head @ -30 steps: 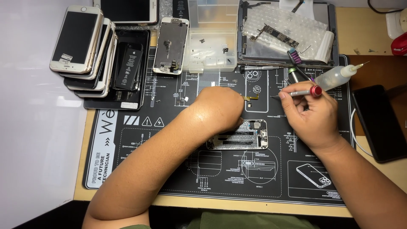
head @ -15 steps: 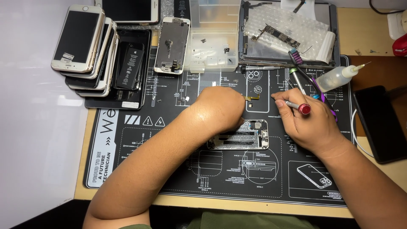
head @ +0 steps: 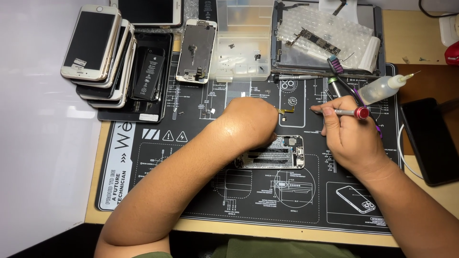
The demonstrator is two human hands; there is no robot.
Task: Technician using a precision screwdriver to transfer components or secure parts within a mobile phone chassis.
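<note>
Work in hand: disassembly of an opened phone chassis (head: 275, 154) lying mid-mat, just below both hands.

Left hand (head: 251, 122) — rests on the chassis's left end, fingers curled under and hidden; whether they pinch anything cannot be told. A small gold flex part (head: 286, 110) juts out at its right edge, touching or just beside the knuckles.

Right hand (head: 345, 136) — closed around a red-capped screwdriver (head: 342, 112), held nearly level above the chassis, tip pointing left toward the flex part.

Step, as judged: a small part is being freed or set aside, the driver lifted off the phone. The next move likely calls for a steady tip placed on a tiny fastener, chassis held flat.

Surroundings:
- black repair mat (head: 158, 191) with white diagrams
- stack of phones (head: 95, 52), upper left
- bare display assembly (head: 196, 50)
- clear parts tray (head: 241, 40) holding small pieces
- circuit board (head: 313, 40) on bubble wrap
- squeeze bottle (head: 382, 88), near the driver's cap — easily knocked
- dark phone (head: 428, 141), right edge
</note>
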